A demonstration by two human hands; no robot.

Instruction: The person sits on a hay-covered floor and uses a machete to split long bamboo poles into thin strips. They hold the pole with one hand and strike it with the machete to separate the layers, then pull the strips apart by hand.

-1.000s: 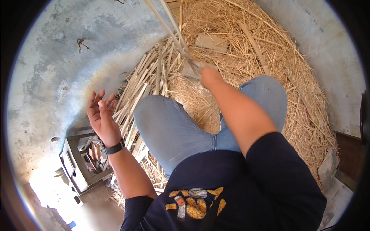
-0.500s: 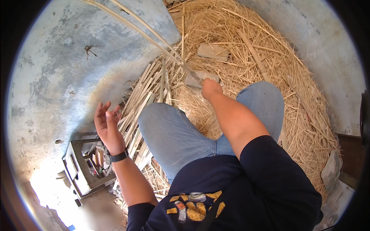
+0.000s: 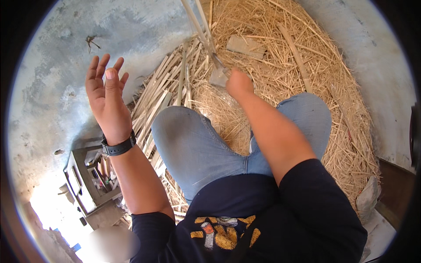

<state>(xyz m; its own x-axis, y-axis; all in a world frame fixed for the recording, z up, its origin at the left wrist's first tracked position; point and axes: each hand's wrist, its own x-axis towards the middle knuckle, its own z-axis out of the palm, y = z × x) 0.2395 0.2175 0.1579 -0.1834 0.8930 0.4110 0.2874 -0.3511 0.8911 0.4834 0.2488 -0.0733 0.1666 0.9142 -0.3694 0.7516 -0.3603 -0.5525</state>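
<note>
My right hand (image 3: pixel 240 83) is closed around the handle of a knife (image 3: pixel 218 61), above the straw in front of my knees. At its blade, a long split bamboo strip (image 3: pixel 197 25) parts into two lengths that run off past the far edge of the view. Whether the blade is lodged in the bamboo or only touches it, I cannot tell. My left hand (image 3: pixel 107 98), with a dark watch on the wrist, is raised by the wall at left. Its fingers are spread and nothing is in them.
Loose straw and shavings (image 3: pixel 324 96) cover the floor. Bamboo strips (image 3: pixel 160 76) lie piled beside my left knee. Flat blocks (image 3: pixel 246 46) rest amid the straw. A wooden box of odds and ends (image 3: pixel 92 193) stands near left, by a pale wall (image 3: pixel 52 101).
My left hand has risen up and left, its fingers opening wider. The right hand has shifted slightly farther away with the knife, and the bamboo lengths have swung rightward.
</note>
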